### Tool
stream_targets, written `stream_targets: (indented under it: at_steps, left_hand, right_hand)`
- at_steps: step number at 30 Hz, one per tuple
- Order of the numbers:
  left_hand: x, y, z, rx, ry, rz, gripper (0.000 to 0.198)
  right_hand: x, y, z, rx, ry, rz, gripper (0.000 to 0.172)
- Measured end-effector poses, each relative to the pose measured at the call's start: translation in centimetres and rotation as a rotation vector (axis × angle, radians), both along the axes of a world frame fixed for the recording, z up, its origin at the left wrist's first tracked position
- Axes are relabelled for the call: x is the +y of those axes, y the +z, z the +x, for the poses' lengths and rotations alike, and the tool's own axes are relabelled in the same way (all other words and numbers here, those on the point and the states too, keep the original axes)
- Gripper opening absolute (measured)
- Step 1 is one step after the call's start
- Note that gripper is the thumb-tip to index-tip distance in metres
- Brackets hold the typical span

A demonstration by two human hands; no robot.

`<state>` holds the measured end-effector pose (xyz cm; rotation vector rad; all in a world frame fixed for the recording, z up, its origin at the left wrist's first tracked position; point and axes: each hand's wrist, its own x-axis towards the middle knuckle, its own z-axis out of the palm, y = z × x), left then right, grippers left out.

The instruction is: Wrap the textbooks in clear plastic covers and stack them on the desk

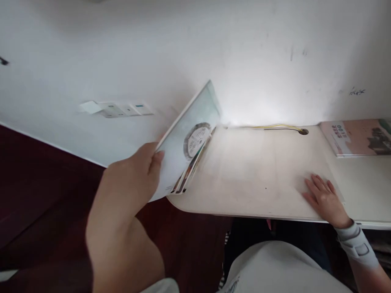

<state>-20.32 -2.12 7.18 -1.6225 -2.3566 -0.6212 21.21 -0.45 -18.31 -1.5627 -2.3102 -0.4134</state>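
Observation:
My left hand [137,175] is closed on the outer edge of a thin book [171,167] with a pale white-and-teal cover and a round grey emblem. The book is tilted up at the left end of the desk [244,175]. Below its cover show the edges of several other thin books or booklets [191,169], partly hidden. My right hand [325,199] lies palm down on the desk's front part, fingers apart, holding nothing. A grey-white band is around that wrist.
A pink-covered book [356,138] lies at the desk's back right against the wall. Thin yellow and black wires [275,127] run along the back edge into a round cable hole [303,131]. Switches and sockets [128,109] are on the wall at left. Dark floor [183,240] lies below.

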Motion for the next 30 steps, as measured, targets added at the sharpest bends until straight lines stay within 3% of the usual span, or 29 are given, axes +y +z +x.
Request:
stream_targets:
  at_steps: [3, 5, 6, 8, 11, 14, 17, 21, 26, 30]
  left_hand:
    - [2.1, -2.4, 1.7, -0.281, -0.220, 0.154, 0.035]
    - [4.3, -5.6, 3.1, -0.635, -0.420, 0.248, 0.039]
    - [5.3, -7.4, 3.7, -0.847, -0.482, 0.213, 0.043]
    - [7.2, -11.2, 4.6, -1.145, -0.527, 0.122, 0.050]
    - [8.7, -15.9, 4.4, -1.338, -0.498, -0.003, 0.052]
    - [9.2, -18.8, 2.8, -1.271, -0.382, -0.142, 0.049]
    - [9.1, -20.1, 1.4, -1.149, -0.323, -0.247, 0.044]
    - [9.1, -20.7, 0.8, -0.990, -0.292, -0.258, 0.034]
    - [8.6, -21.1, 1.9, -0.258, -0.272, -0.196, 0.034]
    - [8.0, -21.8, 2.5, -0.097, -0.296, -0.198, 0.034]
  right_hand:
    - [0.0, 0.2, -0.2, 0.020, -0.011, -0.015, 0.043]
    - [0.0, 0.3, -0.2, 0.033, -0.015, -0.030, 0.043]
    - [0.0, 0.4, -0.2, 0.036, -0.015, -0.037, 0.043]
    - [0.0, 0.6, -0.3, 0.035, -0.016, -0.045, 0.043]
    - [0.0, 0.9, -0.4, 0.016, -0.020, -0.043, 0.043]
    - [0.0, 1.1, -0.5, -0.003, -0.025, -0.030, 0.042]
    - [-0.1, 1.1, -0.5, -0.006, -0.031, -0.030, 0.042]
    - [-0.1, 1.0, -0.4, 0.000, -0.028, -0.043, 0.042]
    - [0.0, 0.8, -0.1, 0.024, -0.022, -0.070, 0.043]
    - [0.0, 0.6, 0.0, 0.049, -0.013, -0.067, 0.043]
